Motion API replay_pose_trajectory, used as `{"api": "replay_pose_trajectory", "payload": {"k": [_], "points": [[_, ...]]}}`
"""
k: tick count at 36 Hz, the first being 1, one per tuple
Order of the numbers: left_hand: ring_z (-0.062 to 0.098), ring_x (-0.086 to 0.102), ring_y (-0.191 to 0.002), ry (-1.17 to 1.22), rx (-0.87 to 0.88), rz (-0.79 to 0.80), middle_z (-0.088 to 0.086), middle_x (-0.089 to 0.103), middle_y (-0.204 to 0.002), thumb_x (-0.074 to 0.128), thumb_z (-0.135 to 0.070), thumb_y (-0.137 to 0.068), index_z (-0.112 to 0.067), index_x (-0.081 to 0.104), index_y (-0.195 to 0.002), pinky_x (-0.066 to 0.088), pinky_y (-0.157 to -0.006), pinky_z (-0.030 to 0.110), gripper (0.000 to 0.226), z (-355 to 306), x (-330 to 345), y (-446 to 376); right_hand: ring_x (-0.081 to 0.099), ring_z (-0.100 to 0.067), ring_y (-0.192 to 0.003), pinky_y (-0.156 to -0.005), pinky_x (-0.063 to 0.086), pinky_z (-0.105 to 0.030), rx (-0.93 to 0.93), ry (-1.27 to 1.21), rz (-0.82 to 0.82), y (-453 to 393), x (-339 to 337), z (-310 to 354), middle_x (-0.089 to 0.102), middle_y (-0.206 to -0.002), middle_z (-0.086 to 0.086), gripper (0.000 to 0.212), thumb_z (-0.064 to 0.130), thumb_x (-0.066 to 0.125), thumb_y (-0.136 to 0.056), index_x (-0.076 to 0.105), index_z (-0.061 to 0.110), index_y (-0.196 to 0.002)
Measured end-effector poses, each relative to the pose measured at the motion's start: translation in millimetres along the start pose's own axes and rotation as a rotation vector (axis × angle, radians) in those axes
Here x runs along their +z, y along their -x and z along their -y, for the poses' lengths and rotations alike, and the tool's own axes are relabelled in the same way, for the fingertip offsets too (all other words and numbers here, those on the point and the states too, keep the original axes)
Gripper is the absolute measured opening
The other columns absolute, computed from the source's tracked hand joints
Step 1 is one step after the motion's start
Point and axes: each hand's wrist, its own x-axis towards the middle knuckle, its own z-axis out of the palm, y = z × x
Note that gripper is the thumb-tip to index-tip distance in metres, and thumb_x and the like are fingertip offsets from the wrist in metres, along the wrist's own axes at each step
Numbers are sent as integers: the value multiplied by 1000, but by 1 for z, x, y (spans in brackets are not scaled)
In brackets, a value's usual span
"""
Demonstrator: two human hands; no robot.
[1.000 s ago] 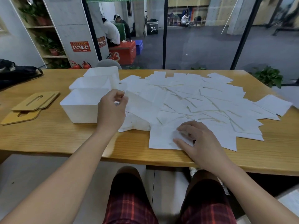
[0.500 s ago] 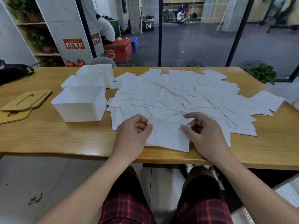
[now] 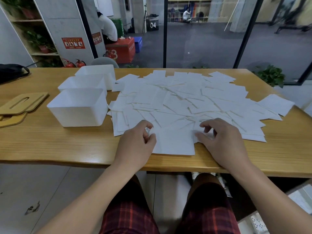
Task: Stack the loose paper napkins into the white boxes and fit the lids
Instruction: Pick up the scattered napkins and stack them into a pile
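at the near edge of the wooden counter (image 3: pixel 50 146), both hands work one napkin (image 3: pixel 173 142) lying at the front of the loose napkin spread (image 3: pixel 185 102). the left hand (image 3: pixel 135 146) pinches the napkin's left edge, its grip narrow between thumb and curled fingers. the right hand (image 3: pixel 221 142) presses its thumb on the right edge, fingers arched loosely above. three white boxes (image 3: pixel 79 108) stand in a row left of the spread, lidless, with wooden lids (image 3: pixel 22 103) lying further left.
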Motion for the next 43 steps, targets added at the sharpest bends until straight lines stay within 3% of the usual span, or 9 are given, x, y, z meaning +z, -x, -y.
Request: {"api": "replay_pose_trajectory", "payload": {"k": [4,9,12,19,23,28,32,38,43], "points": [[9,65,-69,-53,3,-2,-14,65,-78,70,-39,-100,-37,66,-122,50,-62,18,22,-1,1,-1,60,-1,-87,-79,50,-29,22,-8,73,4,-9,-10,66,-97,18,19,43,88,-87,79,32,-99],[3,51,-117,-158,55,-12,-19,50,-125,70,-42,-99,-34,64,-138,44,-88,20,40,-2,5,1,61,-3,-87,-73,44,-22,33,-13,80,4,-7,-10,66,-95,17,7,37,86,-92,80,32,-93],[8,41,-127,-197,81,-21,-14,48,-132,71,-38,-99,-31,66,-141,44,-98,26,43,-3,6,2,62,-4,-86,-75,49,-25,56,-53,88,4,-7,-11,68,-91,16,6,31,85,-93,81,32,-89],[8,43,-123,-195,151,-13,-18,59,-125,70,-34,-102,-32,69,-137,43,-106,29,36,-11,5,1,65,-12,-84,-69,45,-15,124,-321,-74,5,-13,-9,75,-93,18,14,28,83,-96,79,36,-86],[0,67,-91,202,89,89,-22,76,-98,62,-52,-108,-41,69,-128,47,-74,13,25,-28,7,-5,65,-18,-86,-72,48,-21,-49,-385,-120,7,-13,10,74,-96,11,13,26,84,-97,79,36,-91],[7,73,-68,407,-6,163,-12,76,-79,45,-80,-103,-48,69,-124,54,-66,24,45,-45,14,-18,69,-16,-102,-89,54,-35,-261,-330,23,16,10,31,69,-104,13,4,27,84,-97,85,27,-100],[7,68,-62,470,-71,192,-10,75,-72,70,-48,-105,-43,72,-125,52,-65,17,21,-41,16,-25,65,-17,-113,-96,52,-40,-361,-301,139,20,13,26,67,-113,18,13,36,83,-98,84,30,-109],[8,75,-105,406,63,198,-13,80,-101,74,-27,-105,-44,78,-117,59,-94,36,22,-34,9,-22,44,-9,-150,-118,44,-46,-151,-291,151,11,4,24,55,-150,27,42,56,66,-105,61,49,-146],[14,73,-110,504,102,167,-10,80,-114,71,-20,-107,-36,81,-117,60,-95,38,21,-25,-4,-23,53,-1,-124,-98,51,-30,-42,-248,177,8,10,18,60,-121,33,40,60,68,-100,59,59,-139]]}}
